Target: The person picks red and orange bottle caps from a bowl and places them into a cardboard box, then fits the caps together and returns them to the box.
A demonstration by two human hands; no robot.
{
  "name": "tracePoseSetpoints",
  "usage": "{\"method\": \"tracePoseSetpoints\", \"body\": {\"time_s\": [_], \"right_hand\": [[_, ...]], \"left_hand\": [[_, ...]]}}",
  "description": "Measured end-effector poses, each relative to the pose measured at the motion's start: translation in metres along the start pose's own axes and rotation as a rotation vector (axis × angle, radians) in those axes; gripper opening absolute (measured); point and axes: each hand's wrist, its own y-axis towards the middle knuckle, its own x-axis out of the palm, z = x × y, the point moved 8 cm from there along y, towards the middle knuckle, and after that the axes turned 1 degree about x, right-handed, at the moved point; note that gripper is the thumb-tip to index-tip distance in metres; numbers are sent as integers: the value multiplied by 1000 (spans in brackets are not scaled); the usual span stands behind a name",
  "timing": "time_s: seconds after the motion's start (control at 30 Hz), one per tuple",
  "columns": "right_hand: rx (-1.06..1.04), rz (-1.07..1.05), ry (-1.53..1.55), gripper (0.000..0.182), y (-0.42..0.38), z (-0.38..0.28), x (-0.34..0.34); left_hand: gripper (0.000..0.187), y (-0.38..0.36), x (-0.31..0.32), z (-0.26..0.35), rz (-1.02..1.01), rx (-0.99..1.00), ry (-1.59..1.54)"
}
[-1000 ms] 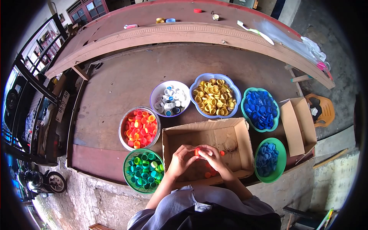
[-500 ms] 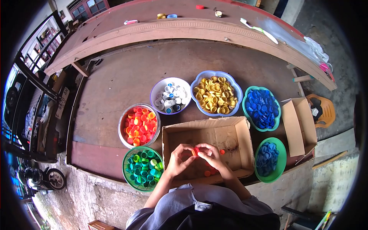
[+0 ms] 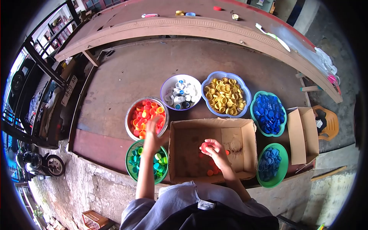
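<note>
My left hand [image 3: 153,132] is over the near right part of the metal bowl [image 3: 128,129] of red and orange caps [image 3: 144,115]; its fingers are blurred and any cap in them cannot be made out. Above the open cardboard box [image 3: 251,153], my right hand [image 3: 215,150] holds a red cap [image 3: 205,147] between its fingers. A few red caps [image 3: 213,168] lie on the box floor. Below my left hand, my forearm crosses the green basket [image 3: 130,174] of green caps [image 3: 161,163].
Behind the box stand a bowl of white caps [image 3: 180,92] and a basket of yellow caps [image 3: 225,96]. Two green containers of blue caps [image 3: 269,115] [image 3: 270,161] are at the right, beside a smaller cardboard box [image 3: 303,134]. A raised wooden ledge [image 3: 184,27] crosses the back.
My left hand has parted from my right and moved left to the bowl of red and orange caps. My right hand keeps a red cap over the box. The view has shifted slightly.
</note>
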Motion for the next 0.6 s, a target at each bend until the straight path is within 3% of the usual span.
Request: {"method": "tracePoseSetpoints", "body": {"time_s": [0.13,0.23,0.33,0.4,0.47,0.53,0.57,0.6], "right_hand": [[16,-21,57,25,2,4,5],[14,-76,32,22,1,7,5],[9,-106,72,25,-6,5,11],[17,-126,-451,34,-12,4,3],[-269,-180,-1179,43,-15,-5,-9],[-49,-177,-1508,53,-18,18,-36],[40,-208,-1589,54,-18,28,-45],[131,-240,-1667,56,-19,39,-56]], "left_hand": [[52,-26,53,98,-366,320,-280],[37,-40,75,102,-352,302,-420],[37,-39,74,90,-411,278,-453],[32,-26,56,71,-291,196,-360],[30,-10,29,47,-151,158,-227],[29,4,5,6,-29,57,-61],[29,7,-3,-22,13,-129,-80],[45,11,-8,-44,-2,-52,60]]}}
